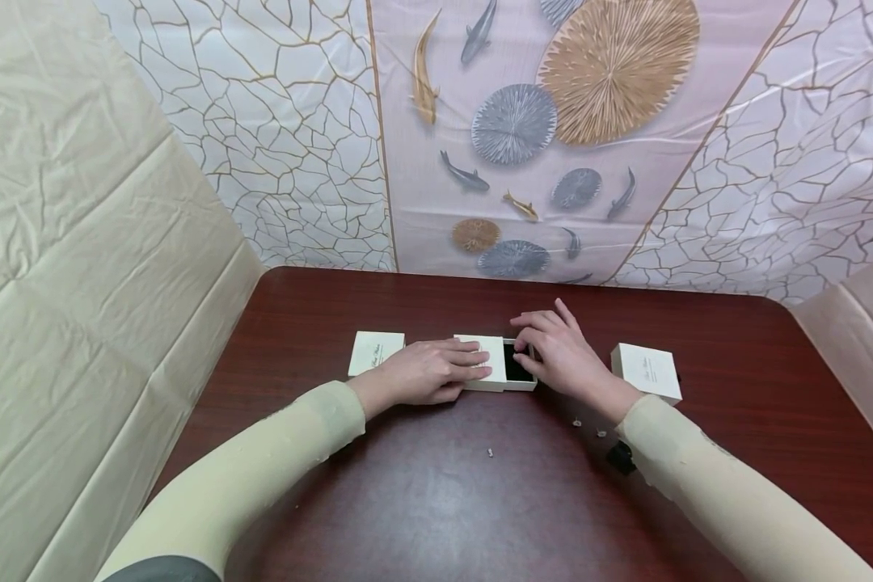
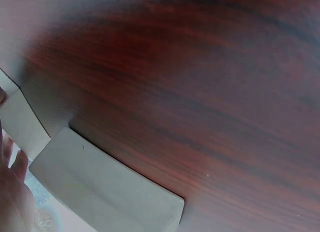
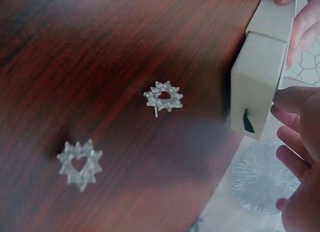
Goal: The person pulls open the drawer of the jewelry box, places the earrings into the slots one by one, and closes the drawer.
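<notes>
A white drawer-style jewelry box [image 1: 498, 364] lies at mid-table, its drawer [image 1: 520, 386] partly pulled out to the right and lined in black. My left hand [image 1: 429, 370] holds the box's outer sleeve, fingers across the top and thumb at the near side. My right hand [image 1: 560, 356] is at the drawer, with bent fingertips and thumb over the black lining; whether they pinch something small is hidden. A dark ribbon tab [image 3: 248, 121] hangs from the drawer front. Two sparkling stud earrings with heart-shaped centres, one left [image 3: 80, 164] and one right [image 3: 164, 96], lie near my right forearm.
Another white box [image 1: 377, 352] stands left of my left hand, and a third [image 1: 647, 372] right of my right hand. A small shiny piece [image 1: 490, 453] lies nearer me. A dark object [image 1: 621, 457] shows by my right cuff. Patterned curtain hangs behind the table.
</notes>
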A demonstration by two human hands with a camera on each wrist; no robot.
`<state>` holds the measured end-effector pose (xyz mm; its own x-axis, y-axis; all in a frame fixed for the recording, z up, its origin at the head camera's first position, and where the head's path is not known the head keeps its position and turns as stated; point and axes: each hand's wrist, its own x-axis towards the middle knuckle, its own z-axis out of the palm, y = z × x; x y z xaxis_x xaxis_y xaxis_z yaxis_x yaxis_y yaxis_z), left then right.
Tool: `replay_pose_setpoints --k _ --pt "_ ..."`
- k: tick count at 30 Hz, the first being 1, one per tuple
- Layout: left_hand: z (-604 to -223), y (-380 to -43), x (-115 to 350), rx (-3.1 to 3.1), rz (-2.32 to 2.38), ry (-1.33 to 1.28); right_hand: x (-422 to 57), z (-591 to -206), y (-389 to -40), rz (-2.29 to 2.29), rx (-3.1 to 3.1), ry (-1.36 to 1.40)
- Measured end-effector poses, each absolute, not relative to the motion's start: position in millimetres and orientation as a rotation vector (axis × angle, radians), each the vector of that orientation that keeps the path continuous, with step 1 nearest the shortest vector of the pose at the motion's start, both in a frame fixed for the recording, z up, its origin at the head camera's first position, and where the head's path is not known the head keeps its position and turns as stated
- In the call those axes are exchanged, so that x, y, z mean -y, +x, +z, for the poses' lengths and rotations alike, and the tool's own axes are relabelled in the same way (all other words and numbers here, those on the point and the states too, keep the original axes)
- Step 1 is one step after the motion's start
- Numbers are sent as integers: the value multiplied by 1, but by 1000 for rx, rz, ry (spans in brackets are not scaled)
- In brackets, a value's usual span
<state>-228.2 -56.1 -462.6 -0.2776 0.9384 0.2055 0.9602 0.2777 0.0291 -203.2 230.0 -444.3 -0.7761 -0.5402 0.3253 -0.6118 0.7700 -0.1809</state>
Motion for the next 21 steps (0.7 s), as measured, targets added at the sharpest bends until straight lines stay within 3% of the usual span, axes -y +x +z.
replay_pose_setpoints --k 21 --pt "-464 -227 55 2414 -265 -1770 -232 -430 -159 235 2478 1166"
